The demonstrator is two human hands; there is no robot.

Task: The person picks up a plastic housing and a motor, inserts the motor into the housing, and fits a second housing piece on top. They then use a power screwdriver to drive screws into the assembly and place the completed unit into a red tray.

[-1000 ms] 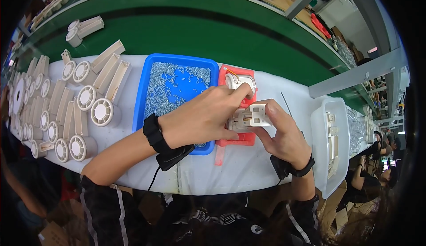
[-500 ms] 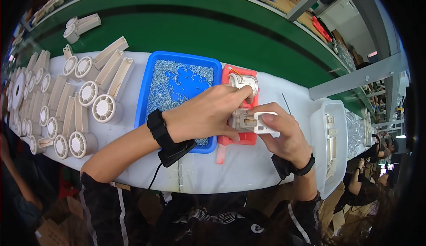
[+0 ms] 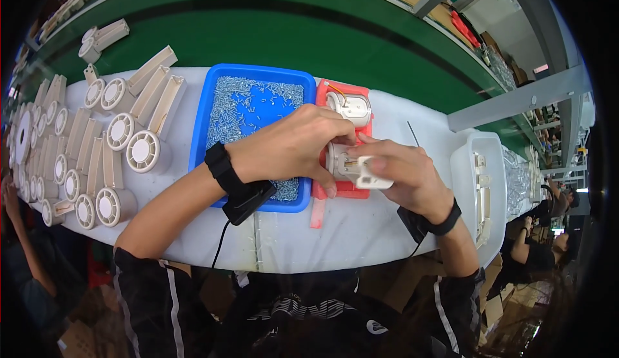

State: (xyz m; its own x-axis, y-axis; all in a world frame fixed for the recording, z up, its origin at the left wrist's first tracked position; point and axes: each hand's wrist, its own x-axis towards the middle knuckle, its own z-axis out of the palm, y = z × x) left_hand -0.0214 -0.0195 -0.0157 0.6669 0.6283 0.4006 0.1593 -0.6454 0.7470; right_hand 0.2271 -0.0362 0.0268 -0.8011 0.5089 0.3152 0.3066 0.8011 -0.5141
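Observation:
My left hand (image 3: 293, 142) is closed around a white round plastic housing (image 3: 338, 162), thumb below it and fingers above. The housing sits over a red foam-like block (image 3: 356, 194). My right hand (image 3: 416, 179) is also closed, pinching a small white plastic bracket (image 3: 374, 176) with slots against the housing's right side. Thin wire or metal shows where the two parts meet. Beyond my fingers, a second white housing (image 3: 351, 108) with a thin coloured wire lies in the same red block. My left fingertips are partly hidden.
A blue tray (image 3: 201, 116) of small metal screws stands left of the block. Several assembled white parts with round grilles (image 3: 143, 151) cover the left side. At right stands a translucent bin (image 3: 495, 197) of plastic parts, near a thin dark rod (image 3: 413, 133) and a metal frame (image 3: 516, 100).
My right hand has turned the bracket, and its fingers now reach further over the housing. My left hand keeps its hold. The whole view has shifted slightly.

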